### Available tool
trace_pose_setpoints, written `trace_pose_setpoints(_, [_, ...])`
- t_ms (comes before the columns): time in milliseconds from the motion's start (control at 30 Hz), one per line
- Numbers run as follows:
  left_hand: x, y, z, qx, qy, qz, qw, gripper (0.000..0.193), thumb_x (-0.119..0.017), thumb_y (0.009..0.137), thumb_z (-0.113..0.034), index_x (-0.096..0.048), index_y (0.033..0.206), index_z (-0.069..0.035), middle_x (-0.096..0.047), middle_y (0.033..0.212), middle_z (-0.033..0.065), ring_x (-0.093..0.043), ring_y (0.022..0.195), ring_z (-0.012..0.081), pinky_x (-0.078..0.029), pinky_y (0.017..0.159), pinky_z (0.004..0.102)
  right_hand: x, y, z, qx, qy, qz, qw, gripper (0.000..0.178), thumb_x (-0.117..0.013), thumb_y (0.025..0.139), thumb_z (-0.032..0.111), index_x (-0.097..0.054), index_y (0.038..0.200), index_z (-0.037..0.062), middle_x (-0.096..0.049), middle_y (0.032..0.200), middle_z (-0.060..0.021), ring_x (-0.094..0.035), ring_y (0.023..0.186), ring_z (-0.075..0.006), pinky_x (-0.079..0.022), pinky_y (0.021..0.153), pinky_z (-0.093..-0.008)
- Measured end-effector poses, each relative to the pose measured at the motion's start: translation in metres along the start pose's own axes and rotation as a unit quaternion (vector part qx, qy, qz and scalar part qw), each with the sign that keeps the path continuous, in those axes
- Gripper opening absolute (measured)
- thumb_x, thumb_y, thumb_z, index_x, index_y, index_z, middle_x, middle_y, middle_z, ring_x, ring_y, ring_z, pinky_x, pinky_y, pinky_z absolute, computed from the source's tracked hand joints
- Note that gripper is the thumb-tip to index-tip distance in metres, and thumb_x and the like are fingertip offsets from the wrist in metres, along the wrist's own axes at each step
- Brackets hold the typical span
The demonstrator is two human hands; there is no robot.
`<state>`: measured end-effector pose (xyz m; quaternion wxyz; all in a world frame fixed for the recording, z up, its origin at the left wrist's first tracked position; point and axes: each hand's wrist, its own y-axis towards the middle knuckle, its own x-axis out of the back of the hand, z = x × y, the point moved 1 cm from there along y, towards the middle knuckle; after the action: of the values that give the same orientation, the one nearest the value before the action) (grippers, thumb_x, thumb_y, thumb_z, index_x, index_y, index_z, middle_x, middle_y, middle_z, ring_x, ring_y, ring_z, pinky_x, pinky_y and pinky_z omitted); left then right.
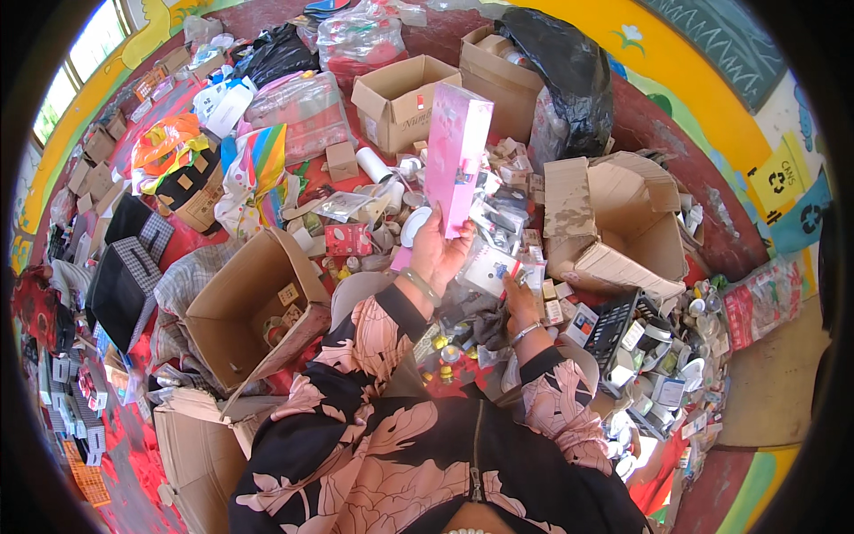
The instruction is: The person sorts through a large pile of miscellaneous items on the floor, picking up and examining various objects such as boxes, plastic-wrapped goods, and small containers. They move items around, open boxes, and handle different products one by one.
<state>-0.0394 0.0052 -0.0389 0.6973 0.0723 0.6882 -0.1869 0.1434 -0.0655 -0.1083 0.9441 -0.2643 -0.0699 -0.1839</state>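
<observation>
A long pink box [457,133] with a clear window stands upright in my left hand [436,256], whose fingers are wrapped round its lower end. My right hand [522,307] is lower and to the right, with its thumb and fingers pinched on the edge of a flat white packet [488,271] bearing small coloured marks. Below and around both hands lies a dense heap of small cartons, bottles and packets. A round white lid [414,227] lies just left of my left hand. Small yellow-capped jars [449,353] lie below, between my forearms.
Open cardboard boxes stand around me: one at the left [222,311], one at the right [623,209], one at the back [405,100]. A black crate [614,334] of containers is near my right arm. A black plastic bag [569,71] covers a back box.
</observation>
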Motion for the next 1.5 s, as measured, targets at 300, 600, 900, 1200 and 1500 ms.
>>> trace_pose_setpoints(300, [-0.012, -0.011, 0.001, -0.115, 0.168, 0.031, 0.979, 0.031, -0.056, 0.087, -0.028, -0.049, 0.11, -0.01, -0.055, 0.1, 0.008, -0.052, 0.081, 0.0228, -0.046, 0.065, 0.0291, -0.002, -0.017, 0.019, -0.011, 0.012, -0.01, 1.0, 0.06, -0.06, 0.079, 0.039, -0.047, 0.115, -0.0083, -0.056, 0.108, -0.0146, -0.053, 0.094, -0.0217, -0.041, 0.08, -0.0324])
trace_pose_setpoints(600, [-0.011, -0.011, 0.003, -0.085, 0.2, 0.045, 0.975, 0.031, -0.054, 0.088, -0.03, -0.047, 0.114, -0.014, -0.056, 0.1, 0.0031, -0.055, 0.083, 0.018, -0.046, 0.066, 0.0301, -0.007, -0.005, 0.009, 0.01, -0.138, -0.039, 0.99, 0.059, -0.059, 0.077, 0.043, -0.052, 0.109, -0.0069, -0.056, 0.108, -0.0255, -0.054, 0.101, -0.0365, -0.042, 0.083, -0.0395])
trace_pose_setpoints(900, [-0.018, -0.014, 0.002, -0.131, 0.24, 0.07, 0.959, 0.036, -0.056, 0.087, -0.026, -0.042, 0.118, -0.013, -0.053, 0.11, 0.0044, -0.055, 0.088, 0.0181, -0.047, 0.069, 0.0329, -0.008, 0.013, -0.005, -0.009, 0.022, -0.012, 1.0, 0.054, -0.059, 0.081, 0.035, -0.049, 0.115, -0.0055, -0.056, 0.106, -0.015, -0.054, 0.091, -0.024, -0.043, 0.078, -0.0332])
trace_pose_setpoints(1200, [-0.035, -0.022, 0.007, -0.104, 0.339, 0.089, 0.931, 0.048, -0.057, 0.085, -0.013, -0.035, 0.128, -0.014, -0.048, 0.119, 0.005, -0.051, 0.106, 0.022, -0.047, 0.083, 0.0377, 0.049, -0.001, 0.05, 0.08, 0.435, 0.032, 0.896, 0.039, -0.05, 0.09, 0.026, -0.042, 0.123, 0.0061, -0.053, 0.116, -0.0095, -0.055, 0.1, -0.0252, -0.047, 0.085, -0.0412])
trace_pose_setpoints(1500, [-0.013, -0.016, 0.017, -0.22, 0.574, 0.197, 0.763, 0.054, -0.057, 0.081, 0.003, -0.032, 0.128, -0.009, -0.045, 0.119, 0.003, -0.046, 0.109, 0.0123, -0.041, 0.091, 0.0305, 0.119, 0.009, 0.062, 0.193, 0.533, 0.017, 0.824, 0.041, -0.049, 0.09, 0.029, -0.041, 0.121, 0.0044, -0.049, 0.116, -0.0099, -0.05, 0.104, -0.0258, -0.044, 0.088, -0.0415])
